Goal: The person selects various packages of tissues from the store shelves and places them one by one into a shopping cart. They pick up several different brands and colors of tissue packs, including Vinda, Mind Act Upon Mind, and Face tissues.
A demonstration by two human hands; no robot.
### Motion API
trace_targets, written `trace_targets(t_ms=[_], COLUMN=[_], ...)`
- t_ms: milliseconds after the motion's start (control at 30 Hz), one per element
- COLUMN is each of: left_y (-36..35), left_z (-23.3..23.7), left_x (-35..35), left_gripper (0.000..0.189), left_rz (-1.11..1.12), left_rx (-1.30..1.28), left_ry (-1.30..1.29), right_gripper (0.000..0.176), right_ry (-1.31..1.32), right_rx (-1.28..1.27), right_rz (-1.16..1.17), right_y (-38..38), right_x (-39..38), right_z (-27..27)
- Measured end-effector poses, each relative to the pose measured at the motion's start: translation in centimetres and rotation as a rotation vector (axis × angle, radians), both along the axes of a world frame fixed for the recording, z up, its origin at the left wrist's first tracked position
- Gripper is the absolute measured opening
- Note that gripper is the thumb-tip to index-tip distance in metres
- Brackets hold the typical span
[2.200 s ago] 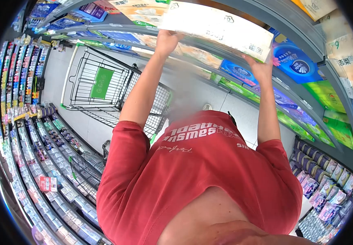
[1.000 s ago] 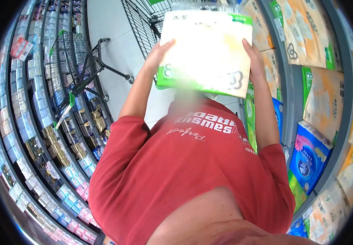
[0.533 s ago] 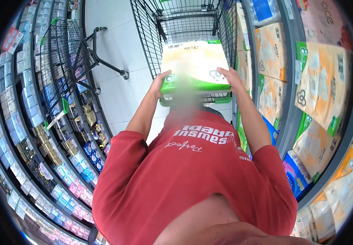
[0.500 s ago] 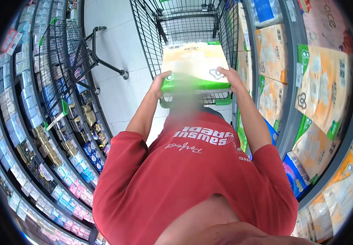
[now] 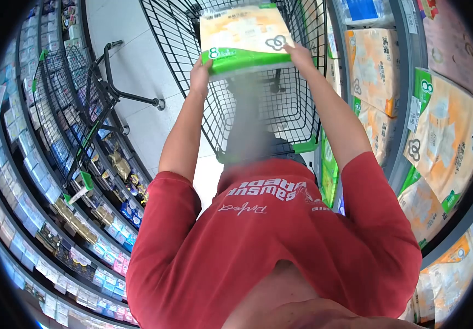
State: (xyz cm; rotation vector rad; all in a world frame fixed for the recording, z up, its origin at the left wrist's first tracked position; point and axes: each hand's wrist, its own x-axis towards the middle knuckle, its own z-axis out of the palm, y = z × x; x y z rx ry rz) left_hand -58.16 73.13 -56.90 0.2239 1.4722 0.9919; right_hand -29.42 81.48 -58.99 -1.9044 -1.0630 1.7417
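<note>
A plastic-wrapped tissue pack [image 5: 247, 30], cream on top with a green front edge marked 8, is held level between both hands. My left hand [image 5: 201, 75] grips its near left corner. At the near right side, my right hand [image 5: 301, 56] is closed on the pack with the thumb on top. Under and around the pack is a black wire shopping cart [image 5: 165, 49] with green fittings at its near edge. My arms reach forward over the cart's near end. Fingers beneath the pack are hidden.
Shelves of similar tissue packs [image 5: 447, 137] stand close on the right. Along the left run curved-looking shelves of small packets [image 5: 33, 159]. A second wire cart [image 5: 64, 109] stands by the left shelves, its frame and wheels reaching onto the pale tiled floor [image 5: 138, 66].
Both hands have carried the tissue pack forward, away from my body and farther over the cart. More of the cart's wire basket shows beneath my arms.
</note>
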Motion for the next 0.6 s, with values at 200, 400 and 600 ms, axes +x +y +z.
trace_targets(t_ms=[200,400,600], left_y=[-7.3,-16.7,-19.6], left_z=[-6.3,-7.4,-5.2], left_x=[2.2,5.5,6.3], left_gripper=[0.044,0.046,0.045], left_rz=[-0.71,-1.058,-1.222], left_rx=[-0.197,-0.153,-0.106], left_ry=[0.471,0.506,0.535], right_gripper=[0.041,0.04,0.035], right_ry=[-0.28,-0.333,-0.264], right_rx=[0.06,-0.134,-0.05], right_rz=[0.371,0.749,0.721], right_y=[-9.0,-21.1,-23.6], right_x=[-1.1,1.8,4.1], right_z=[-1.1,0.0,0.5])
